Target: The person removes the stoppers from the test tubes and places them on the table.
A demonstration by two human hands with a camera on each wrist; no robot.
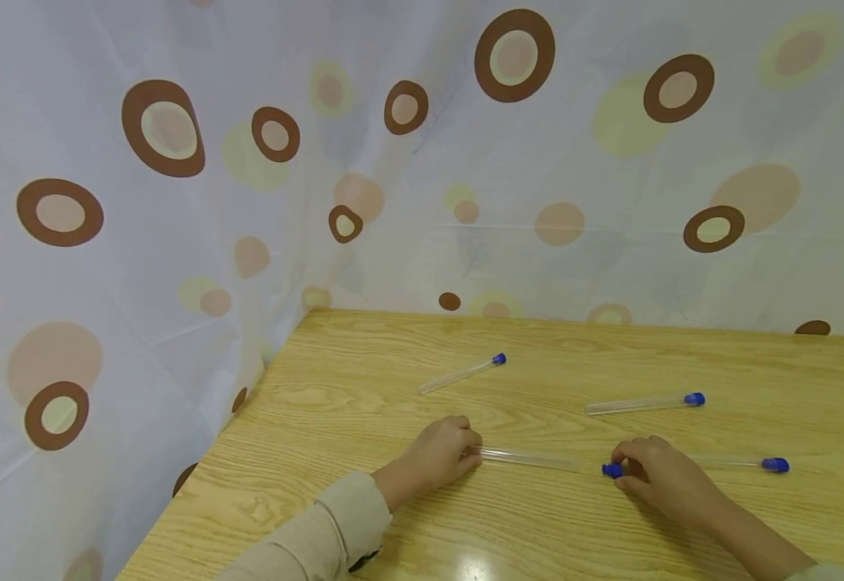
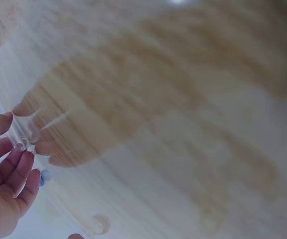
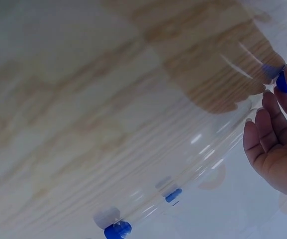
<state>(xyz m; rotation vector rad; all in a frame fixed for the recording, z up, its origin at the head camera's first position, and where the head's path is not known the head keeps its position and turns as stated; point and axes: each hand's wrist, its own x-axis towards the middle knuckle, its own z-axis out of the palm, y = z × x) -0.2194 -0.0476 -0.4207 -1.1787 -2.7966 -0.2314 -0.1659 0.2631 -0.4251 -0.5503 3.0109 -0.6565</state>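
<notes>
Beige sleeve (image 1: pixel 323 528) at bottom edge | with left hand (image 1: pixel 436 453), fingers bent: pinches clear tube (image 1: pixel 531 458) by left end, over tabletop (image 1: pixel 509 516) | with right hand (image 1: pixel 665 476): pinches blue cap (image 1: pixel 610 470), apart from tube | beyond: three capped tubes (image 1: pixel 636 405)

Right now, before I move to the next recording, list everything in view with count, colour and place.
Capped tubes: 3, clear with blue caps, one at back left, one farther right, one partly hidden behind the right hand in the head view
Uncapped tube: 1, clear, between the hands, one end in the left hand
Loose cap: 1, blue, in the right fingertips, apart from the uncapped tube
Table: 1, light wood-grain, beneath the tubes
Patterned cloth: white with brown, peach and yellow spots, behind and left of the table
Sleeves: 2, beige left, pale right at the frame corner
Left hand: 1, bare, pinching the uncapped tube
Right hand: 1, bare, pinching the loose cap
</notes>
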